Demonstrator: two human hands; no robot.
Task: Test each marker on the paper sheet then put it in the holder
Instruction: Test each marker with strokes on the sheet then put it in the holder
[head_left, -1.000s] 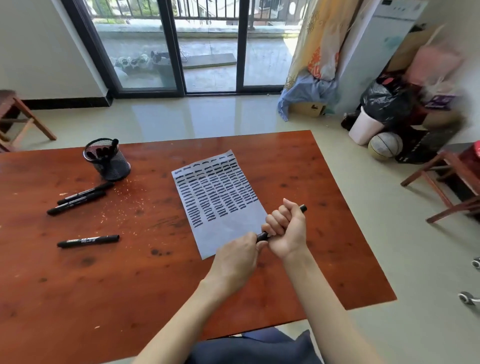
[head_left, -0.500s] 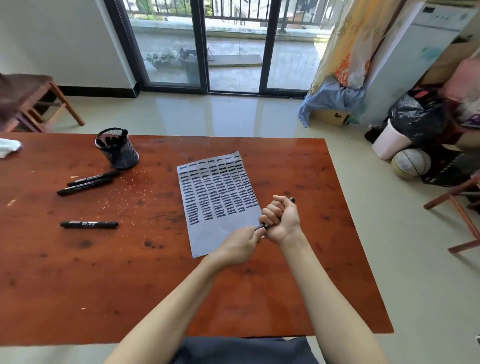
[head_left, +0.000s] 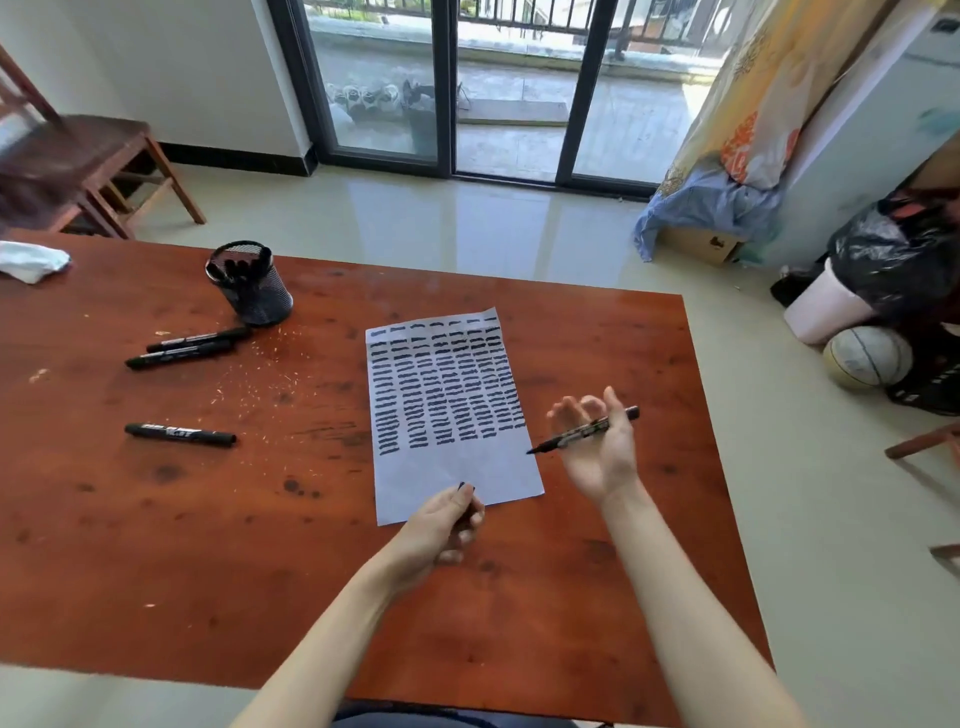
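While the cap is pinched in the left hand, the uncapped marker is held loosely in the half-open right hand, just off the paper sheet's right edge. A test stroke is judged next: the tip must be lowered onto the sheet's blank near end.

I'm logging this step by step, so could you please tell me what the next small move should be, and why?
Probably bring the marker in the right hand down to the paper and draw a stroke: the tip is bare, the left hand holds the cap, and the sheet's lower part is blank.
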